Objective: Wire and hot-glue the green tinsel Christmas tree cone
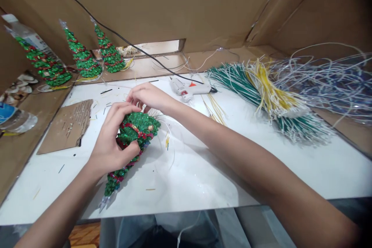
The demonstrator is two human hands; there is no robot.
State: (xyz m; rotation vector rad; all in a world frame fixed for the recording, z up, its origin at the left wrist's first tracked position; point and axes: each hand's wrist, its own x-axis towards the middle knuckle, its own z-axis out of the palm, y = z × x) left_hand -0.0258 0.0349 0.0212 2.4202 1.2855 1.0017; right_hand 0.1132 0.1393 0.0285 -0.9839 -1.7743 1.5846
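Note:
A small glittery green Christmas tree [136, 131] with red garland lies tilted above the white board, its clear star tip pointing toward the front edge. My left hand [116, 139] is wrapped round its side, thumb on the near face and fingers over the far one. At the tree's wide base, my right hand [147, 97] has its fingers curled down; whatever they pinch there is hidden. Thin pale wires stick out from the base beside the right hand.
Three finished-looking trees [83, 56] stand at the back left near plastic bottles [19, 118]. A glue gun [188, 88] lies behind my right forearm. Bundles of green and yellow wires [270, 93] and clear tangled strands [328, 81] fill the right. Cardboard scrap [66, 126] lies left.

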